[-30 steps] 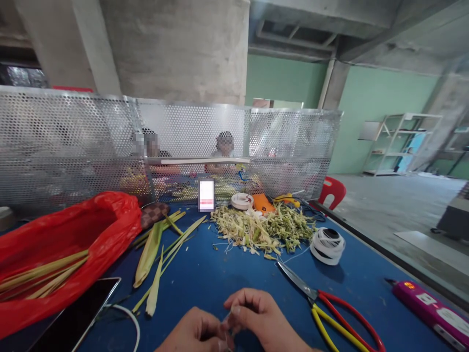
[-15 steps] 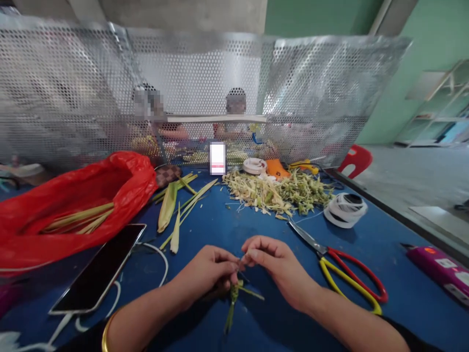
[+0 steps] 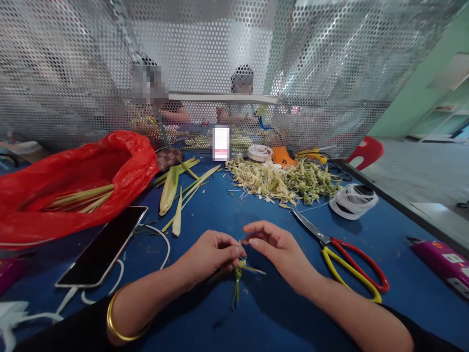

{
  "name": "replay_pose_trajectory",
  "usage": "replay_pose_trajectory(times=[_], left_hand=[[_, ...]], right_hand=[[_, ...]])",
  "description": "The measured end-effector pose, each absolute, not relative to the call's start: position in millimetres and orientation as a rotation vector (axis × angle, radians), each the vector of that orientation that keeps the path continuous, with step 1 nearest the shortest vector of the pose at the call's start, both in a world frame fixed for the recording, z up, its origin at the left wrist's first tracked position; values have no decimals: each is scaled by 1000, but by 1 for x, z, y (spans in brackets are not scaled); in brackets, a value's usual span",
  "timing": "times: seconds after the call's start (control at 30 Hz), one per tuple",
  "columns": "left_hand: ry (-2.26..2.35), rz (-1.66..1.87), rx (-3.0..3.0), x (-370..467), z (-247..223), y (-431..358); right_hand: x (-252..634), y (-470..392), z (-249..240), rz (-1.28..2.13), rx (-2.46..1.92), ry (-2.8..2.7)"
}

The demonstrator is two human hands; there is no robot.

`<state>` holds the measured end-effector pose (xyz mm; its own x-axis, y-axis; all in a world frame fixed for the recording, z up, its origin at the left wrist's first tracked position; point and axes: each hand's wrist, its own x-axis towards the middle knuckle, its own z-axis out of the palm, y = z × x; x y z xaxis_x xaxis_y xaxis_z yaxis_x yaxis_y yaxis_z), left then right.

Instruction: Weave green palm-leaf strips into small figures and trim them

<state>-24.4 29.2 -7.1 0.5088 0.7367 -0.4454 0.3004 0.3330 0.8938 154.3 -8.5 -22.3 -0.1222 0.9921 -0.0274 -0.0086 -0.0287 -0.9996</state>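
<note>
Near the middle of the blue table, my left hand point(image 3: 220, 252) pinches a small green woven leaf piece point(image 3: 239, 274). Its thin leaf ends hang down and stick out to the right. My right hand point(image 3: 274, 244) is just right of it, its thumb and fingers apart, with the fingertips near the top of the piece. Nothing can be made out between those fingers. Scissors point(image 3: 322, 239) with red and yellow handles lie to the right of my right hand, and leaf strips point(image 3: 178, 210) lie beyond my left hand.
A red plastic bag point(image 3: 135, 156) and a phone point(image 3: 106, 244) with white cables are on the left. Leaf scraps point(image 3: 271, 183), a white thread spool point(image 3: 353, 200) and a purple box point(image 3: 439, 259) are at right. People sit behind a perforated screen point(image 3: 198, 49).
The fingers of my right hand have parted and moved slightly away from my left hand. The camera view has tilted down a little.
</note>
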Motion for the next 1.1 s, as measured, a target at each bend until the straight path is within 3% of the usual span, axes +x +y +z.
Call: replay_pose_trajectory(times=[0.13,0.3,0.63,1.1], left_hand=[[1055,407,1254,-26,-6,31],[1032,404,1259,-26,-8,31],[1193,501,1213,-25,-11,30],[977,450,1432,-25,-9,33]], right_hand=[[157,-9,-27,1058,-1383,-1562],[151,-9,-35,1011,-1465,-1662],[153,-13,-27,908,-1318,-1710],[154,-9,-31,1015,-1143,-1780]])
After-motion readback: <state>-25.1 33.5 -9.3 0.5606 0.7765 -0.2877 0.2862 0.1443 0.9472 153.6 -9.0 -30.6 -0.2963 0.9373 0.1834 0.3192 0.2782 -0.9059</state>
